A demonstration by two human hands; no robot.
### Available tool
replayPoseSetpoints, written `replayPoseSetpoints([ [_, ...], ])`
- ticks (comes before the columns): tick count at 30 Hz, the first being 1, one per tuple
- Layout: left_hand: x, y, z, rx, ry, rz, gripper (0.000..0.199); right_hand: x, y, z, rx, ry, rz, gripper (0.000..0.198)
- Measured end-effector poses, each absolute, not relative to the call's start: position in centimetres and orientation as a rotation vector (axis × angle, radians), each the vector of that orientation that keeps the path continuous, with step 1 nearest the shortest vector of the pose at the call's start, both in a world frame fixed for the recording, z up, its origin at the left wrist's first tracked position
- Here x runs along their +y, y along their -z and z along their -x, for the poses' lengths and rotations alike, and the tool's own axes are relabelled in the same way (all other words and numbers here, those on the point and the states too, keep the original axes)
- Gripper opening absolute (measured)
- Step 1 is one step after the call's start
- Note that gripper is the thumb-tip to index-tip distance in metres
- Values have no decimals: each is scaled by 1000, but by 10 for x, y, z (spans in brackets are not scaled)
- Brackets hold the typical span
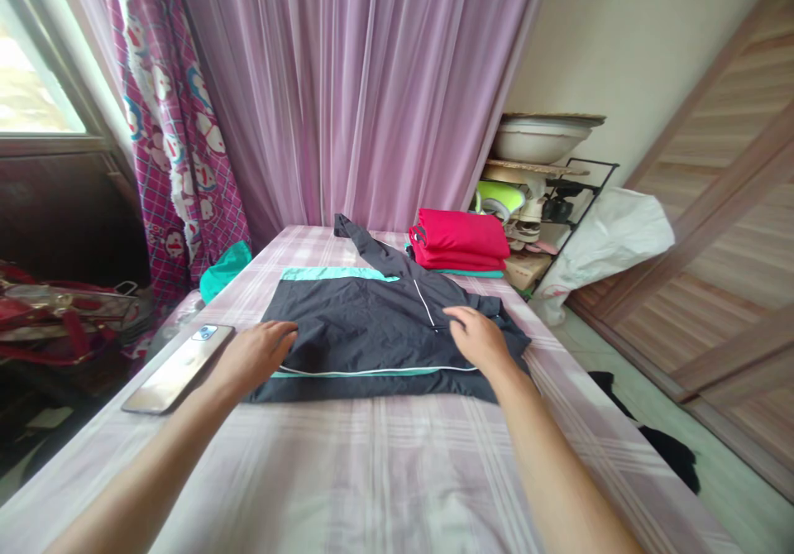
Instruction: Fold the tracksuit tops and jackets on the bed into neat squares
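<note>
A dark jacket (360, 322) with teal panels and white piping lies partly folded on the checked cloth (347, 471). One of its sleeves stretches away toward the curtain. At the jacket's left edge, my left hand (264, 351) rests with its fingers stretched out over the fabric. My right hand (476, 335) is on the right part of the jacket, its fingers extended and slightly bent, and no cloth shows pinched between them. The undersides of both hands are hidden.
Folded red clothes (462, 240) are stacked at the far right corner. A phone (179, 370) lies by the left edge, near my left forearm. A purple curtain (347, 91) hangs behind. To the right stand a rack (574, 231) holding a basin (539, 139) and a white bag (620, 236).
</note>
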State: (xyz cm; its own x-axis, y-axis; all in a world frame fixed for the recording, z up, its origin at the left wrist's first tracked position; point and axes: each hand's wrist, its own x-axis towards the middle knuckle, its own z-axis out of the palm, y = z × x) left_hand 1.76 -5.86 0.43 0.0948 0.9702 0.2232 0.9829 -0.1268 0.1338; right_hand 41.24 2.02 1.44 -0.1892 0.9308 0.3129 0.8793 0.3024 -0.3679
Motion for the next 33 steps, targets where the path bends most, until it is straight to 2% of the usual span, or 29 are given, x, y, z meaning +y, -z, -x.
replayPoseSetpoints([
  [5, -22, 27, -74, -2130, 212, 2170, 55, 32, -13, -273, -2446, -255, 1292, 51],
  [9, -18, 56, -80, -2184, 142, 2146, 64, 29, 26, -247, -2638, -410, 1353, 59],
  [19, -19, 49, -75, -2182, 99, 2193, 63, 23, 31, -329, -2569, -410, 1660, 67],
  [33, -18, 54, -74, -2143, 190, 2188, 63, 3, 47, -470, -2431, -165, 2073, 61],
])
